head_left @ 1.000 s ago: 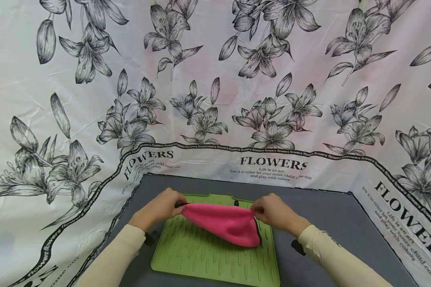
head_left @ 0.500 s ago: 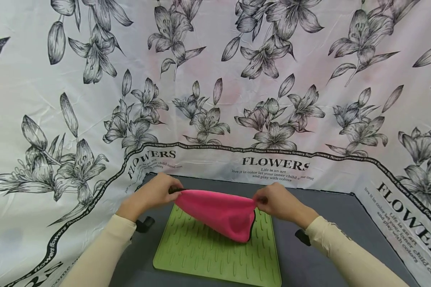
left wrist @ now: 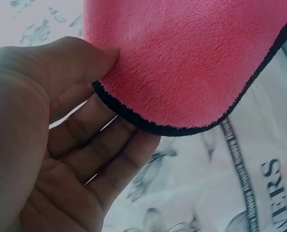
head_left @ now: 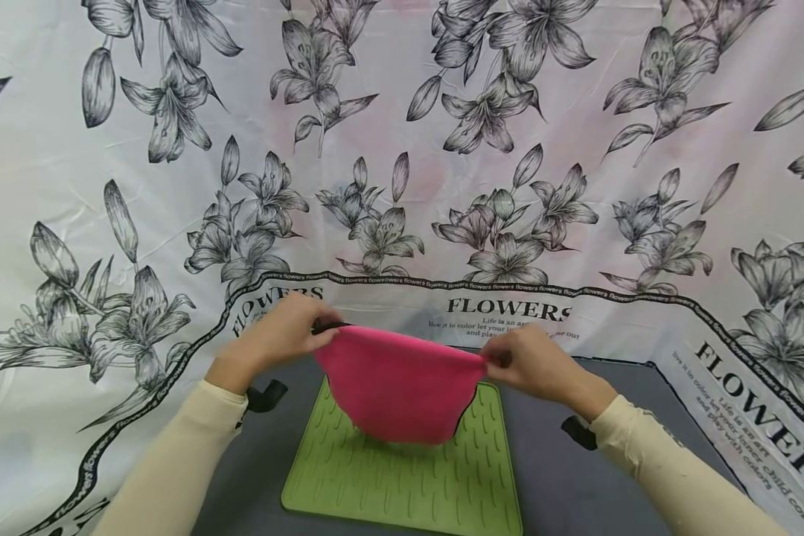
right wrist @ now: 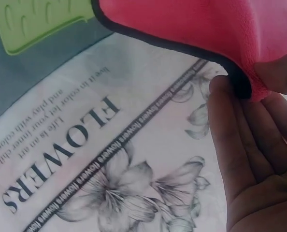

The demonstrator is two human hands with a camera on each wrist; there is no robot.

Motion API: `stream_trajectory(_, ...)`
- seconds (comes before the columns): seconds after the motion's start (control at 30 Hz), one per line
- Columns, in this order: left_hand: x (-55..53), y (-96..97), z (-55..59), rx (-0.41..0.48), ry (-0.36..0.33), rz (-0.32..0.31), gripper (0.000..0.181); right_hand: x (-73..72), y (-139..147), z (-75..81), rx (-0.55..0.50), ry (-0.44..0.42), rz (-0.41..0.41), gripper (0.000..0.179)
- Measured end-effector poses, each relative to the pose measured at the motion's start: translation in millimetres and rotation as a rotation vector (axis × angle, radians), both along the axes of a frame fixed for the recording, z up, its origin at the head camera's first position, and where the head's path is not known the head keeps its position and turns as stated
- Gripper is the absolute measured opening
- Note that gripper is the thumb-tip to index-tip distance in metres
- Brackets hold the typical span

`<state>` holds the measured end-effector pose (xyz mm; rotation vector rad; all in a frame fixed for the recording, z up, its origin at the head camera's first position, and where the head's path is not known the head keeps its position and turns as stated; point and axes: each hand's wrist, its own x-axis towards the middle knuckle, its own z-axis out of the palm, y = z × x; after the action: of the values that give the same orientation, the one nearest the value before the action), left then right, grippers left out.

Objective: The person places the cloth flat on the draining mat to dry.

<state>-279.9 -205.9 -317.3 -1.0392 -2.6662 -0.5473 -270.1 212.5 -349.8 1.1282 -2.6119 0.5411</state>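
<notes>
A pink plush cloth with a dark edging hangs between the two hands, over the green ridged mat. The left hand pinches its upper left corner; in the left wrist view the thumb lies on the pink pile and the fingers are behind the dark border. At the upper right corner, the right hand pinches the cloth between thumb and fingers, as the right wrist view also shows. The cloth's lower edge sags in a curve near the mat's middle; whether it touches the mat I cannot tell.
The mat lies on a dark grey table. A white curtain printed with grey lilies and lettering rises behind the table and along both sides. Black wrist devices show beneath both cream sleeves.
Both hands have lifted, the left one more and also leftward, the right one slightly rightward. The pink cloth has risen with them and spread wider, its hanging part now fuller.
</notes>
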Motion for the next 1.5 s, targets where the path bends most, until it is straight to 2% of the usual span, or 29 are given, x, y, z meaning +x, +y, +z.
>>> stream_trajectory(0.07, -7.3, 5.1, -9.5, -0.016, -0.007, 0.009, 0.014, -2.9, 1, -8.9, 0.004, -0.003, 0.000, 0.014)
stream_trajectory(0.13, -17.9, 12.3, -25.8, -0.035, 0.005, 0.022, 0.013, -7.0, 2, -22.4, 0.003, -0.031, -0.001, 0.014)
stream_trajectory(0.2, -28.2, 22.4, -48.3, -0.055, 0.021, 0.058, 0.013, -12.9, 4, -40.8, 0.006, -0.063, -0.015, 0.014)
stream_trajectory(0.3, -41.3, 37.7, -88.7, -0.096, 0.043, 0.129, 0.021, -23.6, 7, -73.2, 0.020, -0.081, -0.050, 0.009)
stream_trajectory(0.37, -44.3, 45.3, -113.9, -0.115, 0.014, 0.169, 0.030, -29.4, 10, -94.0, 0.047, -0.079, -0.075, 0.004)
stream_trajectory(0.43, -43.7, 49.6, -133.0, -0.130, -0.034, 0.186, 0.037, -32.0, 14, -110.2, 0.066, -0.073, -0.079, 0.005)
stream_trajectory(0.53, -41.2, 52.3, -149.1, -0.135, -0.092, 0.191, 0.037, -30.9, 20, -124.9, 0.069, -0.103, -0.072, 0.019)
stream_trajectory(0.57, -40.8, 52.5, -151.8, -0.138, -0.097, 0.190, 0.037, -29.8, 21, -127.5, 0.068, -0.113, -0.067, 0.023)
stream_trajectory(0.63, -39.8, 52.4, -153.2, -0.146, -0.110, 0.195, 0.037, -27.5, 24, -130.7, 0.056, -0.118, -0.060, 0.019)
stream_trajectory(0.8, -33.1, 50.8, -147.6, -0.179, -0.140, 0.169, 0.038, -22.2, 23, -133.8, 0.063, -0.145, -0.029, 0.009)
stream_trajectory(1.07, -9.1, 44.7, -140.6, -0.224, -0.190, 0.092, 0.038, -21.5, 5, -146.4, 0.094, -0.147, 0.082, 0.010)
stream_trajectory(1.27, 9.8, 48.5, -136.0, -0.258, -0.241, -0.012, 0.041, -20.3, -2, -160.8, 0.114, -0.151, 0.084, 0.005)
stream_trajectory(1.33, 15.5, 50.1, -136.5, -0.276, -0.245, -0.062, 0.033, -18.6, -4, -164.8, 0.101, -0.135, 0.084, 0.006)
stream_trajectory(1.4, 20.7, 51.1, -138.3, -0.280, -0.273, -0.104, 0.016, -16.6, -6, -167.8, 0.088, -0.129, 0.084, 0.007)
stream_trajectory(1.43, 22.9, 51.6, -139.2, -0.278, -0.287, -0.123, 0.016, -15.9, -6, -169.5, 0.087, -0.127, 0.081, 0.009)
stream_trajectory(1.5, 26.5, 53.0, -141.6, -0.272, -0.306, -0.161, 0.036, -14.3, -8, -171.7, 0.089, -0.136, 0.073, 0.013)
